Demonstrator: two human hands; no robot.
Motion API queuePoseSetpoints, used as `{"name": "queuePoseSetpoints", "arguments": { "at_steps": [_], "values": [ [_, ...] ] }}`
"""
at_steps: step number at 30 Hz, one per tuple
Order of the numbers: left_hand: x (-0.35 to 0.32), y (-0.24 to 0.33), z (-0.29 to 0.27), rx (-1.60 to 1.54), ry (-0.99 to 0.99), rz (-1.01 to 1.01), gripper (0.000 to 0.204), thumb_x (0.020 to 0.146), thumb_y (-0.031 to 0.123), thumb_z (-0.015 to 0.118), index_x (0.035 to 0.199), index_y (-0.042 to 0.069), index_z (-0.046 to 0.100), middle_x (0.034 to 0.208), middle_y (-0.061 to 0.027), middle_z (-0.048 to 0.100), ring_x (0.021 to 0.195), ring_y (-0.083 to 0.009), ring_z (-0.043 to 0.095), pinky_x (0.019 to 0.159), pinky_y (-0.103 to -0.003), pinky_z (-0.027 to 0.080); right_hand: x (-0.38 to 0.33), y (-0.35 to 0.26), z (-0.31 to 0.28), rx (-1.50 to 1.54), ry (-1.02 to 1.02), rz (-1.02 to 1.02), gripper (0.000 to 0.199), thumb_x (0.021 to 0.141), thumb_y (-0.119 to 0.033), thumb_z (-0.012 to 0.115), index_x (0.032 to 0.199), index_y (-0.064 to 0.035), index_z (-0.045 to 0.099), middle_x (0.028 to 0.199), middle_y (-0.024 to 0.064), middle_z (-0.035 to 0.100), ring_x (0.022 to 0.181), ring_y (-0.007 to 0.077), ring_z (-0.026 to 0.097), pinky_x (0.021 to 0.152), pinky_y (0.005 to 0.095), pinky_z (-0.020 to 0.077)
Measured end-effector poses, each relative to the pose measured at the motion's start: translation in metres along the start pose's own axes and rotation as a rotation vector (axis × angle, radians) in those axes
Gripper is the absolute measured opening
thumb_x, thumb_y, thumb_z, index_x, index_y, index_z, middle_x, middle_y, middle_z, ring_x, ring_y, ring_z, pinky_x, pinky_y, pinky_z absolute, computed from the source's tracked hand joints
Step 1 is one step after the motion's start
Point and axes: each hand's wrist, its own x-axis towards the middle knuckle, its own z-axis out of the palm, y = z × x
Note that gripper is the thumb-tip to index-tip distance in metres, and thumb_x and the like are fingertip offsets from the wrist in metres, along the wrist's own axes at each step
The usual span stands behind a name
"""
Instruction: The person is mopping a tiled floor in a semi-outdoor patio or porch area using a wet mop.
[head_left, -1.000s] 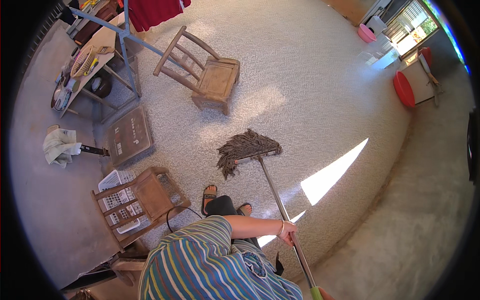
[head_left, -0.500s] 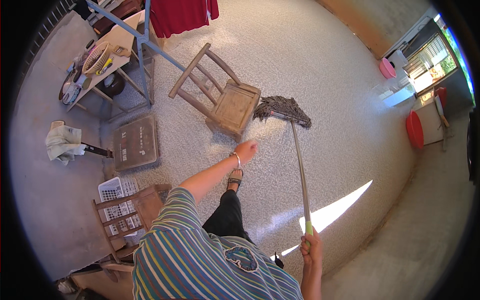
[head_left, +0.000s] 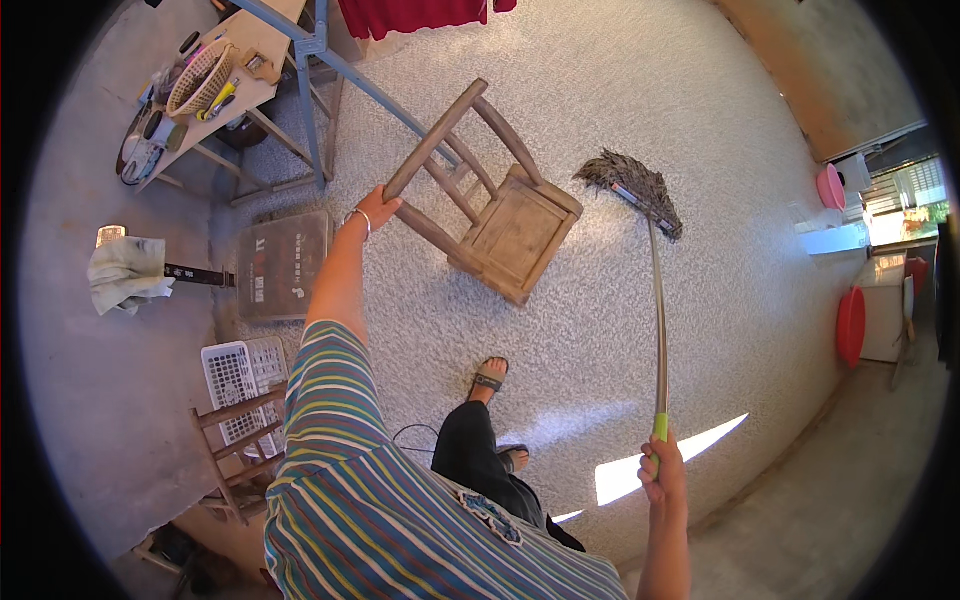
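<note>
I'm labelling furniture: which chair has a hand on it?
The chair nearer the mop: left hand on its backrest; none on the other chair, by the white basket.

Woven basket (head_left: 200, 80), tan: rests on pale-topped table (head_left: 250, 40), yellow tool (head_left: 217, 102) beside it. Metal frame (head_left: 311, 45), blue-grey. Red cloth (head_left: 410, 12): hangs at top edge. Flat dark box (head_left: 283, 265). White plastic basket (head_left: 228, 378), near slatted chair (head_left: 240, 406). Pink basin (head_left: 830, 187); red basin (head_left: 851, 328), far right.

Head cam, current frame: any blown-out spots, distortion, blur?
Head view: sunlit patch beside the right hand is blown out; bright opening near the right rim glares; fisheye curves straight edges, corners go black; mop head and nearer wooden chair show no obvious blur.
</note>
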Motion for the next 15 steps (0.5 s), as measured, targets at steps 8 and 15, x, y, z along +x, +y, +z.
{"name": "queuePoseSetpoints", "arguments": {
  "at_steps": [8, 15],
  "values": [
    [-0.110, -0.015, 0.070, 0.078, 0.276, -0.118, 0.061, 0.069, 0.052, 0.056, 0.103, 0.003, 0.043, 0.084, -0.0207, 0.058, 0.080, -0.0357, 0.055, 0.068, -0.040, 0.043, -0.003, -0.003, -0.003, -0.008, 0.008, 0.013, 0.017, 0.078, -0.008, 0.047, 0.093, -0.0119, 0.040, 0.062, 0.0007, 0.040, 0.038, 0.0039, 0.031, 0.028, 0.0159, 0.0239],
    [-0.287, -0.187, 0.095, -0.110, 0.576, -0.492, 0.061, 0.069, 0.043, 0.061, 0.106, -0.003, 0.046, 0.096, -0.0209, 0.056, 0.087, -0.0349, 0.054, 0.075, -0.037, 0.042, -0.008, -0.017, -0.029, -0.124, -0.006, 0.024, 0.017, 0.078, -0.012, 0.049, 0.092, -0.0134, 0.040, 0.063, -0.0003, 0.041, 0.039, 0.0033, 0.033, 0.029, 0.0157, 0.0256]
  ]
}}
